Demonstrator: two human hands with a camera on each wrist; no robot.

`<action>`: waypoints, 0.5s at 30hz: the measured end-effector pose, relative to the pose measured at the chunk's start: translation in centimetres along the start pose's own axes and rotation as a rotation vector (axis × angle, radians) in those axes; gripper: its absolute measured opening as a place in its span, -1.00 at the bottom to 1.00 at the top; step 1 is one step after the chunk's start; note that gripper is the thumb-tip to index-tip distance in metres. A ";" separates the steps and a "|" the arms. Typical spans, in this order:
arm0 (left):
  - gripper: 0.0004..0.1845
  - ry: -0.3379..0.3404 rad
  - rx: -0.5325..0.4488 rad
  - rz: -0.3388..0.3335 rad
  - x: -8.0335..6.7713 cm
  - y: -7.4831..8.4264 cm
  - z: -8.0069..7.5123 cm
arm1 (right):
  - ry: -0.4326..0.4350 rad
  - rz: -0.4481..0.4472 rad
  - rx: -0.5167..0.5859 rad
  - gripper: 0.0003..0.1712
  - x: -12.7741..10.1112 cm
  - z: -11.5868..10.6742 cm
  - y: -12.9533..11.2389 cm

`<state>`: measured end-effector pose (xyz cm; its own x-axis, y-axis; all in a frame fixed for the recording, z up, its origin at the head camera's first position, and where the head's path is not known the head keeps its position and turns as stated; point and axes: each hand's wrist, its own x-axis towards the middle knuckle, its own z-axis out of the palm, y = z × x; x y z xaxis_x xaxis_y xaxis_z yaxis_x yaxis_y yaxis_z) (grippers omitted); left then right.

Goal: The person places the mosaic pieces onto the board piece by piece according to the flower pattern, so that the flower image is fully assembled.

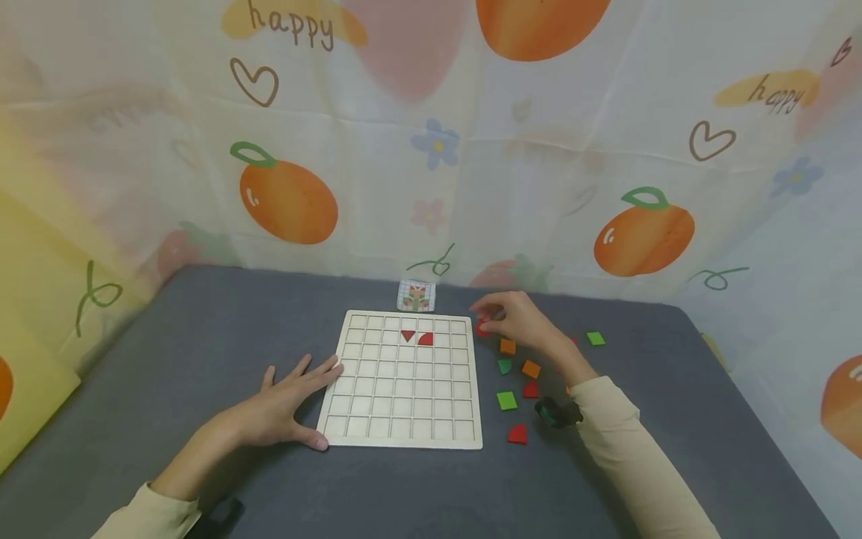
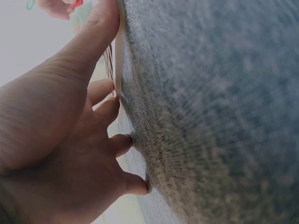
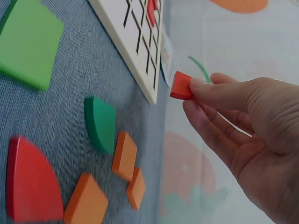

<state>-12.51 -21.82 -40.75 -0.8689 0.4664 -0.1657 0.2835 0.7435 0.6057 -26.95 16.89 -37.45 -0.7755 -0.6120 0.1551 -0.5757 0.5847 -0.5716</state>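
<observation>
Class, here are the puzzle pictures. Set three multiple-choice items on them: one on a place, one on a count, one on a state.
1. Where do the loose coloured pieces lie?
A. right of the wooden grid board
B. left of it
C. on it

2. How many red pieces sit in the board's cells?
A. none
B. two
C. five

3. What is the right hand doing?
A. lying flat
B. pressing the board
C. pinching a small red piece in its fingers

Answers:
1 A, they are scattered on the grey table beside the board's right edge.
2 B, both in the second row.
3 C, the right wrist view shows the pinch; the left hand rests flat at the board's left edge.
</observation>
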 end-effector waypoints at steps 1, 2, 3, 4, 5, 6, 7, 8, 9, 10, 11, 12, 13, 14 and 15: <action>0.19 0.000 -0.002 0.001 0.0 0.0 0.0 | -0.003 0.002 0.001 -0.65 0.2 0.2 -0.2; 0.20 -0.001 -0.003 0.003 0.0 0.0 0.0 | -0.007 0.007 0.003 -0.65 0.4 0.3 -0.4; 0.19 -0.001 -0.004 0.004 0.0 0.0 0.0 | -0.008 0.008 0.006 -0.65 0.6 0.5 -0.5; 0.19 -0.001 -0.005 0.006 0.0 0.1 0.0 | -0.009 0.009 0.009 -0.65 0.8 0.6 -0.7; 0.19 0.000 -0.005 0.006 0.0 0.0 0.0 | -0.010 0.007 0.010 -0.65 1.0 0.8 -0.9; 0.19 0.000 -0.005 0.006 0.0 0.0 0.0 | -0.011 -0.001 0.010 -0.66 1.3 1.0 -1.1; 0.19 0.000 -0.007 0.005 0.0 0.0 -0.1 | -0.015 -0.005 0.012 -0.66 1.5 1.2 -1.2; 0.19 0.000 -0.008 0.005 0.0 0.0 -0.1 | -0.019 -0.011 0.013 -0.66 1.7 1.4 -1.4; 0.19 0.001 -0.006 0.005 0.0 0.0 -0.1 | -0.024 -0.017 0.011 -0.66 1.9 1.6 -1.6; 0.19 0.002 -0.008 0.006 0.0 -0.1 -0.1 | -0.031 -0.024 0.007 -0.66 2.1 1.8 -1.8; 0.19 0.002 -0.008 0.007 0.0 -0.1 -0.1 | -0.038 -0.029 0.006 -0.66 2.2 2.0 -1.9; 0.19 0.002 -0.008 0.009 0.0 -0.1 -0.1 | -0.044 -0.033 0.008 -0.66 2.4 2.3 -2.1; 0.19 0.002 -0.006 0.010 0.0 -0.1 -0.1 | -0.049 -0.034 0.009 -0.65 2.6 2.5 -2.2; 0.19 0.002 -0.003 0.010 0.0 -0.1 -0.1 | -0.053 -0.035 0.011 -0.65 2.7 2.7 -2.4; 0.19 0.002 -0.001 0.011 0.0 -0.1 -0.1 | -0.056 -0.038 0.014 -0.65 2.9 2.9 -2.4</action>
<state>-12.55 -21.96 -40.77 -0.8665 0.4735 -0.1580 0.2925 0.7382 0.6079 -27.06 12.16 -37.89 -0.7374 -0.6625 0.1317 -0.6003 0.5534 -0.5774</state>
